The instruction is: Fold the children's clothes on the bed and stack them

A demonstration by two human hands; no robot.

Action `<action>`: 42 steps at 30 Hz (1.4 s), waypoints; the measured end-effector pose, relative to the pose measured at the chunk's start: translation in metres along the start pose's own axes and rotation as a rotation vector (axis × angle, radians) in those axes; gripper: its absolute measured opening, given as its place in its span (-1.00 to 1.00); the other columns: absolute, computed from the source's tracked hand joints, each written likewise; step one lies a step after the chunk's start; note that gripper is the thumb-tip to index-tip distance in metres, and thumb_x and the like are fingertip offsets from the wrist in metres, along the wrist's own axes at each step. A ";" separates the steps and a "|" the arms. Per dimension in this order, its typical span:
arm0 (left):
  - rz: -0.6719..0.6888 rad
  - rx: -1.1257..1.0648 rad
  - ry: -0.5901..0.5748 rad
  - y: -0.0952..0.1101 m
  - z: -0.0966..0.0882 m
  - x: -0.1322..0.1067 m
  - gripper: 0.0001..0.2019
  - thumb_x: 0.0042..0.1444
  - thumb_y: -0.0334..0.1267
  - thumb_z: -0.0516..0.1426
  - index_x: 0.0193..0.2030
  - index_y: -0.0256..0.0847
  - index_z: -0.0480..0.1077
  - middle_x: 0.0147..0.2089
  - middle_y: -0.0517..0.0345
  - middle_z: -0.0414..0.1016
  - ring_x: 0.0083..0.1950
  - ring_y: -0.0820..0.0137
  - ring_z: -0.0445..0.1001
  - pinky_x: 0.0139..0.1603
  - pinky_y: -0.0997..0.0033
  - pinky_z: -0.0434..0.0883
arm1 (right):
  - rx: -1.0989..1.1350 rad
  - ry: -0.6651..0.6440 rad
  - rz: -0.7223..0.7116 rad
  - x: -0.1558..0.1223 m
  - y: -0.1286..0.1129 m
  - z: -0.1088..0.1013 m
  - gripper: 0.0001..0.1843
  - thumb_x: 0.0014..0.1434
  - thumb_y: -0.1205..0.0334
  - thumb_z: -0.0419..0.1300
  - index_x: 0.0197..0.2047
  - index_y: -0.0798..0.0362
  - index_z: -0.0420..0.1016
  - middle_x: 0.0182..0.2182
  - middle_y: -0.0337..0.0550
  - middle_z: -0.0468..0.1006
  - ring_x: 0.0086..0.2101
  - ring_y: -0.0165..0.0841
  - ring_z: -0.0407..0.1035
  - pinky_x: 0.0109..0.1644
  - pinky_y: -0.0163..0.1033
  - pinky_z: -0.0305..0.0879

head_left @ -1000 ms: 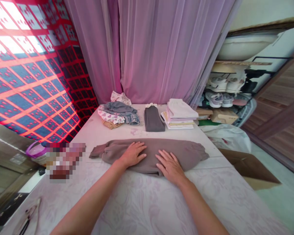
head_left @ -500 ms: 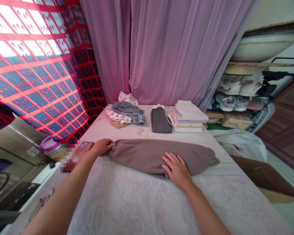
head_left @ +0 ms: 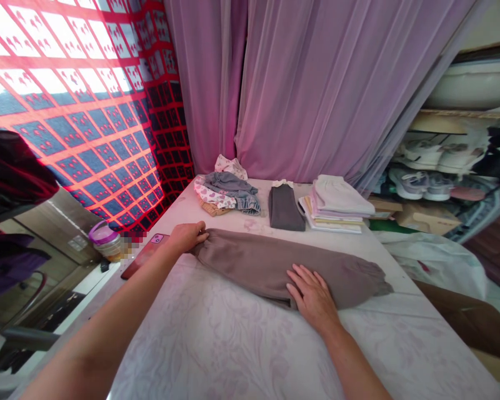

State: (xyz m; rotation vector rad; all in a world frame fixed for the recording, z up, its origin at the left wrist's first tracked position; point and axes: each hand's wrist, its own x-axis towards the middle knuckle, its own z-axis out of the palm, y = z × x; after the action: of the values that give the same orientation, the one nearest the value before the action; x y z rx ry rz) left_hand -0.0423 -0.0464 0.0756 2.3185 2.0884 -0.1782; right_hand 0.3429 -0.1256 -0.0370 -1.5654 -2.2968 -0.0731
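Observation:
A long brown garment (head_left: 270,264) lies folded lengthwise across the patterned white table (head_left: 233,344). My left hand (head_left: 187,236) is closed on its left end, fingers curled over the cloth's edge. My right hand (head_left: 312,294) lies flat with fingers stretched out, pressing on the garment's middle near the front edge. The garment's right end with a gathered cuff reaches toward the table's right side.
At the back stand a loose pile of clothes (head_left: 227,191), a dark folded piece (head_left: 285,206) and a stack of folded light clothes (head_left: 337,203). A red phone (head_left: 145,254) lies left of my left hand. A lidded jar (head_left: 104,240) stands off the table's left side. Purple curtains hang behind.
My left hand slid from the garment's middle to its left end and closed on it. My right hand stayed flat on the cloth. The view has swung to the left.

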 end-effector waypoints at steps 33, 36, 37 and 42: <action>-0.028 0.008 0.062 -0.004 0.015 -0.003 -0.63 0.26 -0.03 -0.06 -0.03 -0.16 0.44 0.06 -0.08 0.47 0.03 0.13 0.44 -0.04 0.23 0.32 | -0.019 -0.012 0.032 0.001 -0.002 0.002 -0.58 0.29 0.04 -0.05 0.13 -0.12 0.43 0.18 -0.11 0.38 0.18 -0.17 0.20 0.25 0.13 -0.02; 0.092 -0.097 0.222 0.027 0.018 -0.010 -0.63 0.29 -0.11 -0.09 0.04 -0.17 0.43 0.15 -0.01 0.43 0.14 0.21 0.38 0.14 0.24 0.25 | -0.008 -0.022 0.050 0.003 -0.004 0.001 -0.58 0.29 0.06 -0.04 0.14 -0.13 0.42 0.19 -0.11 0.37 0.18 -0.17 0.20 0.25 0.13 -0.03; 0.178 -0.152 0.243 0.043 0.023 -0.015 -0.61 0.30 -0.11 -0.12 0.05 -0.17 0.42 0.17 0.01 0.42 0.17 0.24 0.36 0.20 0.27 0.22 | -0.002 -0.025 0.055 0.003 -0.005 0.001 -0.58 0.29 0.06 -0.04 0.14 -0.13 0.41 0.19 -0.11 0.37 0.18 -0.17 0.19 0.25 0.14 -0.03; 0.475 -0.261 0.142 0.110 0.061 -0.040 -0.52 0.25 0.10 -0.08 0.21 0.00 0.31 0.31 0.11 0.28 0.33 0.16 0.16 0.36 0.03 -0.04 | 0.090 0.014 0.034 0.001 -0.006 -0.014 -0.60 0.29 0.08 -0.05 0.07 -0.06 0.46 0.14 -0.08 0.43 0.13 -0.19 0.26 0.24 0.09 0.01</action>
State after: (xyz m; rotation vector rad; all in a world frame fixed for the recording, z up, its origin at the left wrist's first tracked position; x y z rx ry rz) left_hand 0.0582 -0.1034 0.0118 2.6258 1.4332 0.2562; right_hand 0.3408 -0.1304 -0.0222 -1.5529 -2.2301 0.0272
